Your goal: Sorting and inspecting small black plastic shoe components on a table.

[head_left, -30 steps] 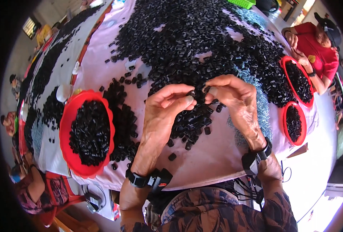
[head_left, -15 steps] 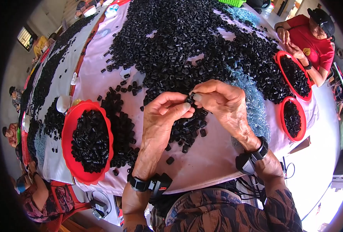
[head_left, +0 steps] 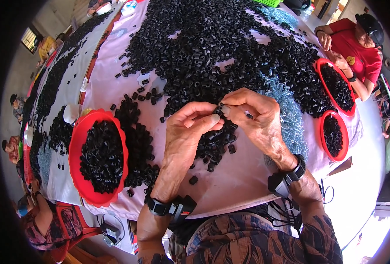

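Above the near part of the table, my left hand (head_left: 190,125) pinches a small black plastic piece (head_left: 220,109) between thumb and fingers. My right hand (head_left: 255,115) meets it from the other side, thumb and forefinger closed at the same piece. Anything smaller between the right fingertips is hidden. Just below the hands lies a loose cluster of like black pieces (head_left: 212,152), short and hollow. Left of my left forearm stands a red scalloped basin (head_left: 76,154) heaped with black pieces. A glittering blue-silver heap (head_left: 291,119) of fine bits lies beside my right hand.
A large spread of black pieces (head_left: 195,48) covers the far table. Two red basins (head_left: 345,152) stand at the right, near a co-worker in a red shirt (head_left: 362,57). A white cup (head_left: 71,113) sits behind the left basin. Other people sit at the left.
The hands stay together with only slight finger movement around the black piece. The whole view has shifted a little. The co-worker's hands at the right have moved slightly.
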A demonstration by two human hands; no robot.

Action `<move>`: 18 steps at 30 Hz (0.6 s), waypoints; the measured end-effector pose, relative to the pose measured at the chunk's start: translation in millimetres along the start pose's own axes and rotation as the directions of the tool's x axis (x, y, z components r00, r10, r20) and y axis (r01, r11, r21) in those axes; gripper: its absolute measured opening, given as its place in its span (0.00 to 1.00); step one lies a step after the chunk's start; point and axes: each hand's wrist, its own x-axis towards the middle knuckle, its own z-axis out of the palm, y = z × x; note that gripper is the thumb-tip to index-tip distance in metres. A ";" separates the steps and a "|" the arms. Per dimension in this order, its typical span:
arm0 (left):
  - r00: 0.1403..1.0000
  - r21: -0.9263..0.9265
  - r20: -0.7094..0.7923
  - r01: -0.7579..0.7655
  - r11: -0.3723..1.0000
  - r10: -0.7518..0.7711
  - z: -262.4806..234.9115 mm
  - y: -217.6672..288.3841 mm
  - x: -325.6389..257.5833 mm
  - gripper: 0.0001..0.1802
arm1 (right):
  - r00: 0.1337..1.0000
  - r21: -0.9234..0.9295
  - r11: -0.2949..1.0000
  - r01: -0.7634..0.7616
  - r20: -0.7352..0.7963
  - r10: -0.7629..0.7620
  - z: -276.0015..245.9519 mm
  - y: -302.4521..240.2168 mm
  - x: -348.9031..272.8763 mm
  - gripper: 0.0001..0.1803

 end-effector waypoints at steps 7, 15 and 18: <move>1.000 0.060 0.025 -0.015 0.998 0.013 -1.6 -2.0 -0.3 0.10 | 1.000 -0.046 0.999 0.027 0.000 -0.027 2.9 2.3 -1.2 0.05; 0.997 0.054 0.025 -0.072 0.996 0.070 -0.2 -4.4 -0.4 0.08 | 0.993 0.141 0.983 -0.119 0.029 0.116 3.6 1.5 -1.3 0.04; 0.992 0.069 0.041 -0.118 0.991 0.116 0.8 -3.4 -0.3 0.07 | 0.969 0.221 0.944 -0.246 0.055 0.239 1.5 -2.4 -0.9 0.05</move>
